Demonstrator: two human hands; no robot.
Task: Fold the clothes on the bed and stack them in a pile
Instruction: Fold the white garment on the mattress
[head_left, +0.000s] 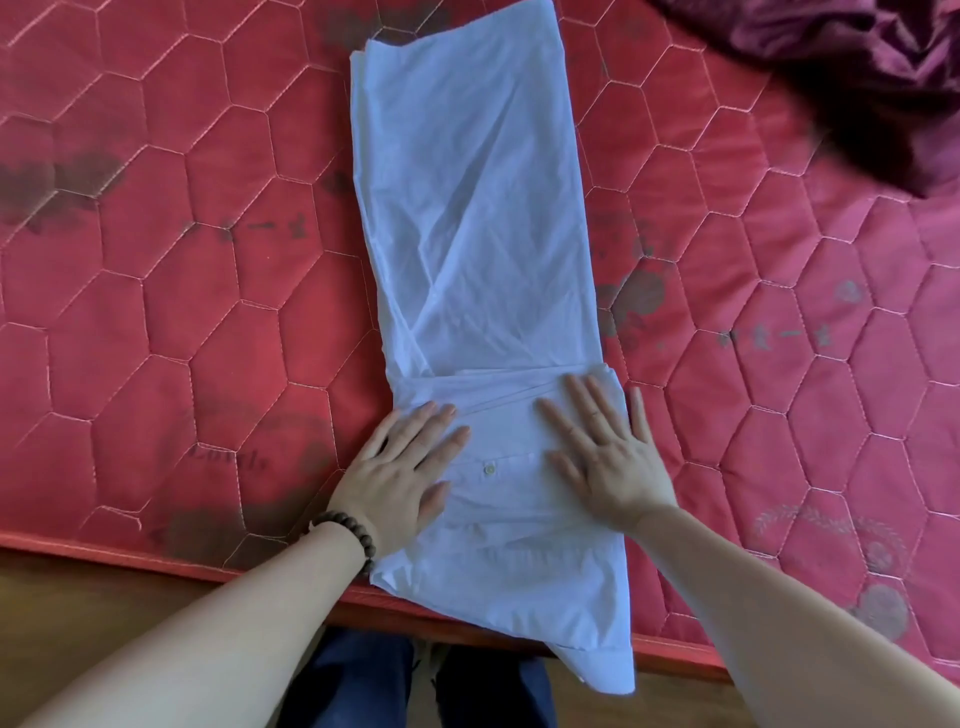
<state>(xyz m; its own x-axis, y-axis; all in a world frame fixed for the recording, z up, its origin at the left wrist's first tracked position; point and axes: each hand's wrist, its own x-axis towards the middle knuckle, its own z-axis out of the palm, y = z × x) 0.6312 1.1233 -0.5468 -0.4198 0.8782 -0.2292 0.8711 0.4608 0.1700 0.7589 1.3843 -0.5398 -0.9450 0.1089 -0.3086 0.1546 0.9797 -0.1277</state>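
Left hand (402, 470): flat, fingers spread, palm pressing the near-left part of the shirt; beaded bracelet (349, 535) at the wrist.
Right hand (605, 457): flat, fingers straight and fanned, pressing the near-right part, close to the shirt's right edge.
White shirt (472, 218): folded lengthwise into a long narrow strip, running from the bed's near edge away from the person; near end overhangs that edge; small button (489, 469) shows between the hands.
Step in hand, as judged: smoothing the strip before a crosswise fold.
Doing it well: sweep both palms outward evenly, keep side edges aligned, then bring one end squarely over the other.
Red quilted mattress (156, 260): beneath the shirt, stained.
Dark maroon cloth (857, 67): crumpled, far right, well apart.
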